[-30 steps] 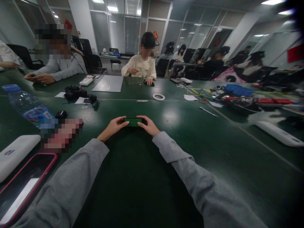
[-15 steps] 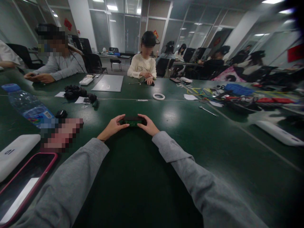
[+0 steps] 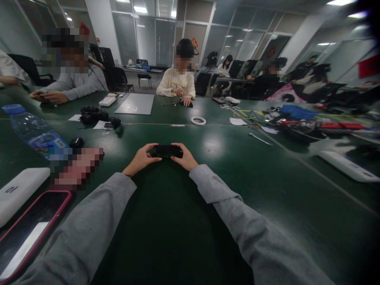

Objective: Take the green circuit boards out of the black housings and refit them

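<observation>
Between my two hands is a small dark rectangular circuit board, held by its two short ends just above or on the green table; I cannot tell whether it touches. Its black face shows, with a thin greenish strip along the near edge. My left hand grips the left end between thumb and fingers. On the opposite end, my right hand has its thumb at the near edge and its fingers at the far edge.
To the left lie a water bottle, a white power bank and a phone in a red case. Ahead are a white tape ring and a wrench. Tangled cables cover the far right. A person sits opposite.
The circuit board has tilted, so its black face shows more and its marked green side shows less. Both hands keep their hold and have barely shifted.
</observation>
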A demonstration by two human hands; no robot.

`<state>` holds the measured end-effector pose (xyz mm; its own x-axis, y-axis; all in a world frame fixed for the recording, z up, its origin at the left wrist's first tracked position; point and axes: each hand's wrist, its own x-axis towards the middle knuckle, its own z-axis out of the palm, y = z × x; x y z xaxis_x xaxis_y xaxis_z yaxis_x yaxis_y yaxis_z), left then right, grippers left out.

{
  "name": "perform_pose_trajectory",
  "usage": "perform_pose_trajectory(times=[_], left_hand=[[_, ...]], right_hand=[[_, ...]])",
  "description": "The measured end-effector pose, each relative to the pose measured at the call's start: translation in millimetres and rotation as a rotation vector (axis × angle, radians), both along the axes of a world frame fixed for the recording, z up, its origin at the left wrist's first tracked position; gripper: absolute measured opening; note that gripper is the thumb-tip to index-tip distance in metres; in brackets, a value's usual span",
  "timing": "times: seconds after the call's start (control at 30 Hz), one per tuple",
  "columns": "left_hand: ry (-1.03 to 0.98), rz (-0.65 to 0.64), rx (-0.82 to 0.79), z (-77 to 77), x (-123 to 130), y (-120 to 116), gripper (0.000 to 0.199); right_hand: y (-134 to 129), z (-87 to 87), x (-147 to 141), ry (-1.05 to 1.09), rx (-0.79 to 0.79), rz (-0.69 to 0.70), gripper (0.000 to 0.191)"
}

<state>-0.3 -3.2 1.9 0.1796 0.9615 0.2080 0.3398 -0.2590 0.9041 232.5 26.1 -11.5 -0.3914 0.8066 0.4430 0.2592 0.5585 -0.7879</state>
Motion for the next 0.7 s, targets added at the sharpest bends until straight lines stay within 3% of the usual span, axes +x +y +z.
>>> perform_pose_trajectory(times=[0.17,0.43,0.63,0.7], left_hand=[[0.031,0.030,0.026,5.8,2.9,-5.9,0.069],[0.249,0.083,0.115,15.3,7.0,-18.3,0.061],[0.183,0.031,0.122,16.5,10.0,-18.4,0.067],[0.153,0.052,0.108,16.2,10.3,-17.7,0.060]], right_hand=[[-0.8,0.0,0.4,0.038,0.011,0.011,0.052],[-1.2,3.8,-0.1,0.123,-0.073,0.029,0.040],[6.0,-2.5,2.1,0.178,-0.114,0.049,0.039],[7.2,-3.5,2.6,0.182,-0.118,0.051,0.040]])
